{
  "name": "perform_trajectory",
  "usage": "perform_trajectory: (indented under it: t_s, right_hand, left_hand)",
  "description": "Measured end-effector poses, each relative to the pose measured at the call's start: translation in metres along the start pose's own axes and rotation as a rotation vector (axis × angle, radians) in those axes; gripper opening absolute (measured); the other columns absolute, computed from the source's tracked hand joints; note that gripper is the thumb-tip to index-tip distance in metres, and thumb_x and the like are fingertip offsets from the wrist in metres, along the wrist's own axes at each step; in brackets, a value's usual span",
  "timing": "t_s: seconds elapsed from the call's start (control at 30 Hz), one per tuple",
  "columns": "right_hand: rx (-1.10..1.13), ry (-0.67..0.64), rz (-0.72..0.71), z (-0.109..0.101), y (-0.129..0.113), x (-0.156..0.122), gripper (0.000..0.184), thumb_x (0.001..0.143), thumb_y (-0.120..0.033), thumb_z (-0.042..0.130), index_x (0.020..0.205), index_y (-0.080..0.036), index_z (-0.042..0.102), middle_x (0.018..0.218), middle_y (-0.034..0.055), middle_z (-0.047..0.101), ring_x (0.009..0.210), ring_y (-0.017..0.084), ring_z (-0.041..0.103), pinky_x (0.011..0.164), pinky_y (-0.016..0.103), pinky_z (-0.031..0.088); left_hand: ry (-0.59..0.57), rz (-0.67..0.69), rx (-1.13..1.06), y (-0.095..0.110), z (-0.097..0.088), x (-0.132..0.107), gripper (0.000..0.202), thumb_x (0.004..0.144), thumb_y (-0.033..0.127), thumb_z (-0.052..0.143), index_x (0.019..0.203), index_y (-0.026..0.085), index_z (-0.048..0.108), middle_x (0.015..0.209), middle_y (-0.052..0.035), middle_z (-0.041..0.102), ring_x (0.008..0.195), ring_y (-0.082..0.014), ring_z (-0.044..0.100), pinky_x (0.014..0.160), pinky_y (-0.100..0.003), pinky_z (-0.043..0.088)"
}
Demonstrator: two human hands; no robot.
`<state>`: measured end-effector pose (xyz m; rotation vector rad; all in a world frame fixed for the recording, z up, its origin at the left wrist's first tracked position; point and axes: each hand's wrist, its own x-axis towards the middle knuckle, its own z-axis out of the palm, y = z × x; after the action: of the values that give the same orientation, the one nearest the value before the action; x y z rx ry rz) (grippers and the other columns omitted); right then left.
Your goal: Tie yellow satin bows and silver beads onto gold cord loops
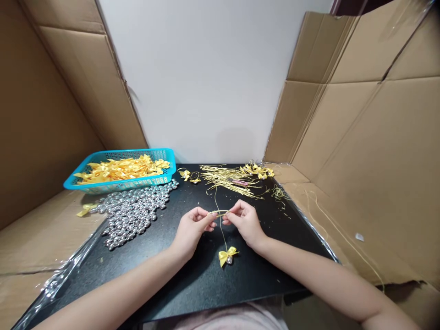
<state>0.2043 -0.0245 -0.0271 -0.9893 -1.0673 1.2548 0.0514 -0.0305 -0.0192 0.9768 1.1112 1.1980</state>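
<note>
A thin yellow loop (220, 211) is stretched sideways between my hands, above the black table. My left hand (194, 225) pinches its left end between thumb and fingertips. At the other end, the thumb and fingers of my right hand (246, 223) are closed on it. A fine yellow cord (222, 233) crosses the loop, its far end lying on the tabletop. At the cord's near end is a yellow ribbon bow (225, 256) with a shiny silver bead (229, 260) at its centre. Whether the cord is knotted to the loop is too small to tell.
A blue basket (120, 185) of yellow bows stands back left, with silver beads (134, 211) spread before it. Cut cords (227, 178) lie at the back beside a pink tool (239, 182) and finished bow pieces (257, 170). Cardboard walls (371, 137) flank the table (165, 284).
</note>
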Motion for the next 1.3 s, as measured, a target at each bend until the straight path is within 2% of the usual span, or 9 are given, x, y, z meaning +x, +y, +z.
perform_trajectory:
  t_s: [0.2,0.47,0.8,1.17,1.3]
  right_hand:
    - [-0.058,0.018,-0.02,-0.0026,0.004,0.0021,0.029,0.059,-0.027,0.076,0.062,-0.019,0.049,0.056,-0.003,0.064,0.056,0.017,0.068,0.056,0.027,0.055]
    - [-0.116,0.017,-0.062,-0.0033,0.002,0.001,0.028,0.061,-0.028,0.076,0.062,-0.021,0.049,0.058,-0.0014,0.064,0.058,0.018,0.068,0.057,0.03,0.056]
    - [-0.16,0.024,-0.075,-0.0047,0.0016,0.003,0.028,0.062,-0.028,0.075,0.062,-0.021,0.048,0.056,-0.0019,0.062,0.058,0.019,0.068,0.056,0.03,0.055]
    - [-0.058,-0.037,-0.024,-0.0026,-0.0009,0.0003,0.029,0.059,-0.028,0.077,0.062,-0.021,0.049,0.058,-0.0024,0.065,0.06,0.017,0.067,0.061,0.031,0.057]
    - [-0.028,-0.061,0.021,-0.002,-0.0006,0.0008,0.034,0.054,-0.032,0.081,0.07,-0.019,0.055,0.058,-0.0048,0.063,0.055,0.014,0.064,0.058,0.027,0.055]
  left_hand:
    - [0.0,-0.049,-0.037,-0.0032,-0.0009,0.0007,0.04,0.05,0.039,0.087,0.062,0.014,0.058,0.053,0.0009,0.065,0.047,-0.0069,0.056,0.049,-0.016,0.043]
    - [-0.023,0.016,0.096,-0.0004,0.0,-0.0019,0.034,0.055,0.036,0.084,0.059,0.016,0.057,0.05,0.0016,0.064,0.049,-0.0107,0.059,0.05,-0.02,0.045]
    - [-0.024,0.011,0.092,0.0007,-0.0027,0.0011,0.035,0.056,0.038,0.084,0.06,0.016,0.056,0.051,0.001,0.066,0.049,-0.0089,0.058,0.051,-0.018,0.044]
    - [-0.01,0.046,0.101,0.0022,-0.0017,0.0025,0.035,0.055,0.033,0.083,0.059,0.016,0.054,0.05,0.0013,0.066,0.049,-0.0108,0.061,0.052,-0.02,0.046]
    - [-0.012,0.077,0.104,0.0013,-0.0028,0.0037,0.035,0.054,0.034,0.083,0.058,0.016,0.053,0.051,0.0002,0.067,0.049,-0.0119,0.061,0.052,-0.021,0.048]
